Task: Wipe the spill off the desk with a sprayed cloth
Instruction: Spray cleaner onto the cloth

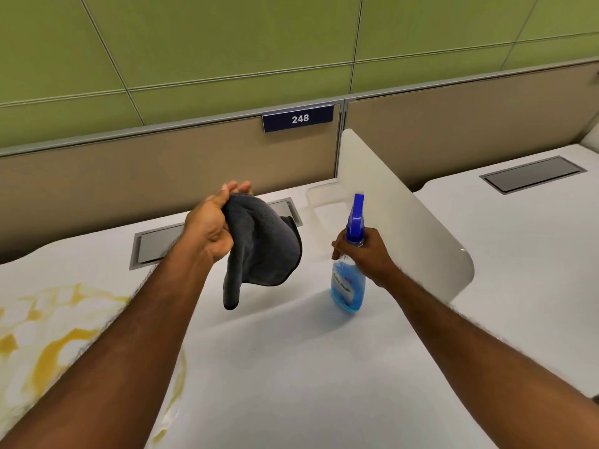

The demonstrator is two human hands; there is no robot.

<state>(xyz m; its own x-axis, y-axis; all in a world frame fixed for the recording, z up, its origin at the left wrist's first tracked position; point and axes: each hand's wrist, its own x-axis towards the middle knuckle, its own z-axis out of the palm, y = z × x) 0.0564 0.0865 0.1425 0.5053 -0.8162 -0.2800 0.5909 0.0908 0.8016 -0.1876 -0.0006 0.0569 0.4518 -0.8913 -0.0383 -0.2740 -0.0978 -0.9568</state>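
We hold the cloth up in the left hand, fingers and thumb bunched on its top edge. It hangs limp above the middle of the desk. The right hand is wrapped round the neck of the spray bottle, just right of the cloth; whether its base touches the desk we cannot tell. A yellow spill lies near left. Cloth: soft, light, floppy — best gathered in a full handful for wiping.

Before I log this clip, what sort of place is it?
Probably a shared office or study room: a numbered plate, 248, on the low partition, a divider panel between white desks, and a flush metal hatch.
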